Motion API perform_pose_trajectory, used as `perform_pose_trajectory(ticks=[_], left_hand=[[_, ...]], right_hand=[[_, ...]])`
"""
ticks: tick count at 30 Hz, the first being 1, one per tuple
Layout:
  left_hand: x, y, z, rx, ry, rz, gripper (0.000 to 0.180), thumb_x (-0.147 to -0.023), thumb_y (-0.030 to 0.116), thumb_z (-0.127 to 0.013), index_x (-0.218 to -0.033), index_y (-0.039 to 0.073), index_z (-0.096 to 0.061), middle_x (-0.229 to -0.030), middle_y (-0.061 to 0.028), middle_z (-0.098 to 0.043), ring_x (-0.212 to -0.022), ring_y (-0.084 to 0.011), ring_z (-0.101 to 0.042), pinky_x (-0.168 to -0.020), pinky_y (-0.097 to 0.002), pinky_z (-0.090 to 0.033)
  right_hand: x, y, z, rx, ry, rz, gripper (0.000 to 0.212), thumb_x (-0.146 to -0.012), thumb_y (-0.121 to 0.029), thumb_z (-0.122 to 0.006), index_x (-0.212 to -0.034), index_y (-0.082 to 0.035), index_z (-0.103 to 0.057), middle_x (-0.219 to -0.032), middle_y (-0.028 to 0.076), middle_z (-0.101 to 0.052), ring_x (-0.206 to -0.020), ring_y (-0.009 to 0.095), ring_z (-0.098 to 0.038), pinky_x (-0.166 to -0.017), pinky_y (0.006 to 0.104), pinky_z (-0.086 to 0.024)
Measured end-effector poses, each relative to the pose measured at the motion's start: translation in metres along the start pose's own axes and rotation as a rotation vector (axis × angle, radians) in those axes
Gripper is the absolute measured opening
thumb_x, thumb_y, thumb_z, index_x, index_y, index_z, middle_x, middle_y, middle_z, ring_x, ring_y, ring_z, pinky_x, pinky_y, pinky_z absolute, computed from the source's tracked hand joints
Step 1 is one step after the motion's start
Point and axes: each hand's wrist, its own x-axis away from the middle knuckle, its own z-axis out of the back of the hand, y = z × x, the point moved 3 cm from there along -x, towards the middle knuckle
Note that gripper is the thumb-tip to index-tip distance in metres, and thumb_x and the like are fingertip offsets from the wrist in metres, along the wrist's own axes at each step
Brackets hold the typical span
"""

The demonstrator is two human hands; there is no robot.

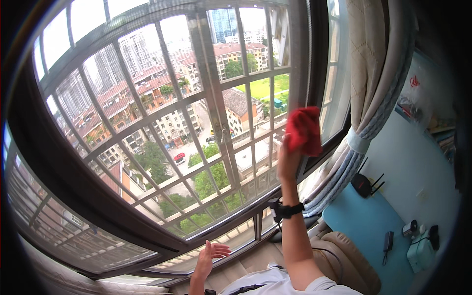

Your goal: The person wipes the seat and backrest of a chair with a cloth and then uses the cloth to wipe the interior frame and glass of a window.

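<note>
Raised high, my right hand grips a red cloth against the dark window frame, at the right edge of the glass. The hand is a little blurred, and the cloth hides part of its fingers. A black strap with a small device circles my right wrist. Low in front of me, my left hand hangs in the air with fingers apart and nothing in it. It is nearest the lower window rail. Metal bars stand outside the glass, with buildings and trees far below.
A beige curtain, gathered by a tieback, hangs right of the window. Beyond it a blue table bears a black router, a dark handheld object and a pale green device. A tan cushioned seat is beside my right arm.
</note>
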Motion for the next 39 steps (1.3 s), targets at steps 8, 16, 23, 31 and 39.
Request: perform_pose_trajectory(ticks=[8, 16, 23, 31, 39], left_hand=[[0.012, 0.003, 0.005, 0.064, -0.08, -0.019, 0.08, -0.099, 0.063, -0.021, -0.105, -0.003, -0.067, -0.097, -0.0139, -0.07, -0.091, -0.021, -0.067, -0.085, -0.0319, -0.048], [0.053, -0.003, 0.045, 0.052, 0.06, -0.106, 0.086, -0.097, 0.066, -0.016, -0.105, -0.002, -0.067, -0.096, -0.014, -0.07, -0.092, -0.0222, -0.067, -0.086, -0.0332, -0.05], [0.086, -0.009, 0.061, 0.048, 0.173, -0.083, 0.082, -0.098, 0.064, -0.017, -0.106, -0.001, -0.067, -0.097, -0.012, -0.071, -0.092, -0.0209, -0.067, -0.086, -0.0318, -0.048], [0.051, 0.004, 0.017, 0.027, 0.074, -0.071, 0.08, -0.099, 0.063, -0.02, -0.105, -0.001, -0.067, -0.097, -0.0133, -0.07, -0.092, -0.021, -0.066, -0.085, -0.0314, -0.048], [0.02, -0.013, -0.012, 0.064, 0.032, 0.028, 0.078, -0.1, 0.062, -0.021, -0.106, -0.001, -0.067, -0.096, -0.0122, -0.071, -0.089, -0.0192, -0.067, -0.083, -0.0303, -0.048]], right_hand=[[0.013, -0.03, -0.038, -0.038, -0.022, -0.039, 0.077, -0.098, -0.042, -0.052, -0.149, 0.002, -0.016, -0.149, 0.029, -0.026, -0.134, 0.045, -0.032, -0.11, 0.0425, -0.027], [0.182, -0.214, -0.204, 0.37, -0.465, 0.814, 0.072, -0.071, -0.031, -0.071, -0.14, -0.023, -0.051, -0.116, 0.022, -0.044, -0.135, 0.057, -0.021, -0.104, 0.076, -0.011], [0.201, -0.188, -0.205, 0.226, -0.593, 0.588, 0.066, -0.071, -0.018, -0.07, -0.135, -0.025, -0.055, -0.142, 0.02, -0.038, -0.132, 0.049, -0.036, -0.101, 0.0551, -0.041], [0.063, -0.092, -0.083, 0.43, -0.113, 0.568, 0.063, -0.089, -0.026, -0.061, -0.145, -0.008, -0.038, -0.152, 0.026, -0.025, -0.142, 0.048, -0.015, -0.115, 0.0522, -0.016], [-0.013, -0.033, 0.011, 0.068, 0.014, 0.23, 0.059, -0.101, -0.032, -0.049, -0.145, 0.001, -0.027, -0.141, 0.019, -0.041, -0.126, 0.03, -0.042, -0.109, 0.0367, -0.027]])
